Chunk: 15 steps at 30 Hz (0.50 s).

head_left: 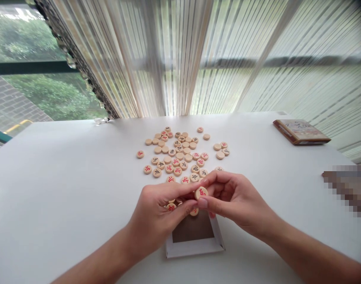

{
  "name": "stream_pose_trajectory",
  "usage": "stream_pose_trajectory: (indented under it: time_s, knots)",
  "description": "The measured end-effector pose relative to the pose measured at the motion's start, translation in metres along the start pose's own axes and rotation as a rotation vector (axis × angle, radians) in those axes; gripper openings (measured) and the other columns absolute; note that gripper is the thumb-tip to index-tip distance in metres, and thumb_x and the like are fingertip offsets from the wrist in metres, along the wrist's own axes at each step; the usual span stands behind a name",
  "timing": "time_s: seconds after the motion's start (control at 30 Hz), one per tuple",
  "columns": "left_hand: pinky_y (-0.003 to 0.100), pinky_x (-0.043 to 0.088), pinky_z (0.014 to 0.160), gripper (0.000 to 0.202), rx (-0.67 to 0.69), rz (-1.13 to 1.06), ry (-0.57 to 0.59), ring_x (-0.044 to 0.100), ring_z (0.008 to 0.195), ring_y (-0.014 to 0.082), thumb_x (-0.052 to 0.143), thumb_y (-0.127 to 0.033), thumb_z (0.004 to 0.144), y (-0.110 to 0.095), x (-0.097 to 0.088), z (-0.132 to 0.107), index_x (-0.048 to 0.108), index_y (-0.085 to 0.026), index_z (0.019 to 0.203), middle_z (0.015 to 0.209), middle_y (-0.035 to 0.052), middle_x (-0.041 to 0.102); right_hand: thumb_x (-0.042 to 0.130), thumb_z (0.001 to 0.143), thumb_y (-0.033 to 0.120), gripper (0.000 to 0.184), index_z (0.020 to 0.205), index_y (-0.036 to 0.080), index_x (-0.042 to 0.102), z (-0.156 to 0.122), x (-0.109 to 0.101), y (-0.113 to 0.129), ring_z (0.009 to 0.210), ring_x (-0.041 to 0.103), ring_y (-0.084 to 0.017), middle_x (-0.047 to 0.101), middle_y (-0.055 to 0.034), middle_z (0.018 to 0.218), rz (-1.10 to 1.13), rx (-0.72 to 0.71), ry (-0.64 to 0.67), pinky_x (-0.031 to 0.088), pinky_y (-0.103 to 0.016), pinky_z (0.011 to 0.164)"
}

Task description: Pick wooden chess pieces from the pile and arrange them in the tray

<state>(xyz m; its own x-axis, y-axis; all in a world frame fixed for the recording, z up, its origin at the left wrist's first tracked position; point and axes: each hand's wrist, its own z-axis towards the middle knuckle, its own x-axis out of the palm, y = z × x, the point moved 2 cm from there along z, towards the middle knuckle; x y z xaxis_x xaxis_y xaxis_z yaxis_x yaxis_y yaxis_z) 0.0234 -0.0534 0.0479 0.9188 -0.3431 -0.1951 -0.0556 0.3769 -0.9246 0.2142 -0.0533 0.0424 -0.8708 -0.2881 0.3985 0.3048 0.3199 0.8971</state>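
Observation:
Both hands meet over the near middle of a white table [64,177]. My left hand [156,215] is closed and holds several round wooden Chinese chess pieces [171,206] against its palm. My right hand [230,197] pinches one wooden piece with a red character [201,193] between thumb and fingers, touching my left fingertips. Beneath the hands lies a shallow white box tray with a brown inside [195,236]. Many more pieces [180,154], marked in red or black, are scattered on the table just beyond the hands.
A brown game box lid [300,131] lies at the far right of the table. A blurred-out patch [348,187] sits at the right edge. Striped curtains [198,55] hang behind the table, with a window and trees at the left.

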Motion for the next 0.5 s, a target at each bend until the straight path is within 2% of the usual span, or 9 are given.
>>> stream_pose_trajectory:
  time_s: [0.1, 0.2, 0.37, 0.5]
  knots:
    - [0.016, 0.060, 0.077, 0.040, 0.126, 0.151, -0.001, 0.077, 0.077, 0.0105, 0.077, -0.003, 0.089, -0.0010, 0.0008, -0.0007, 0.081, -0.021, 0.125, 0.091, 0.0021, 0.084, 0.102, 0.061, 0.010, 0.036, 0.083, 0.014, 0.074, -0.0003, 0.0001, -0.0017, 0.053, 0.064, -0.006, 0.072, 0.0028, 0.060, -0.019, -0.010, -0.015, 0.051, -0.011, 0.053]
    - [0.017, 0.059, 0.077, 0.035, 0.176, 0.195, 0.005, 0.077, 0.079, 0.0119, 0.078, -0.005, 0.088, -0.0025, 0.0026, -0.0003, 0.081, -0.015, 0.121, 0.093, 0.0053, 0.084, 0.101, 0.063, 0.014, 0.032, 0.079, 0.013, 0.073, 0.0001, 0.0002, -0.0030, 0.053, 0.062, -0.006, 0.074, 0.0000, 0.063, -0.036, 0.000, -0.004, 0.050, -0.011, 0.051]
    - [0.017, 0.059, 0.077, 0.032, 0.133, 0.122, 0.025, 0.076, 0.075, 0.0109, 0.081, -0.006, 0.088, -0.0053, 0.0028, 0.0025, 0.083, -0.019, 0.117, 0.089, 0.0019, 0.084, 0.096, 0.075, 0.021, 0.023, 0.077, 0.013, 0.074, 0.0000, 0.0008, -0.0010, 0.054, 0.060, -0.006, 0.075, -0.0014, 0.067, -0.059, -0.032, 0.027, 0.048, -0.013, 0.050]
    - [0.017, 0.059, 0.075, 0.030, 0.073, 0.039, 0.022, 0.075, 0.073, 0.0108, 0.081, -0.010, 0.090, -0.0053, 0.0004, 0.0028, 0.083, -0.022, 0.117, 0.086, 0.0003, 0.084, 0.089, 0.085, 0.026, 0.019, 0.081, 0.013, 0.076, 0.0000, 0.0004, -0.0008, 0.055, 0.059, -0.007, 0.074, -0.0024, 0.070, -0.023, -0.059, 0.104, 0.050, -0.016, 0.053]
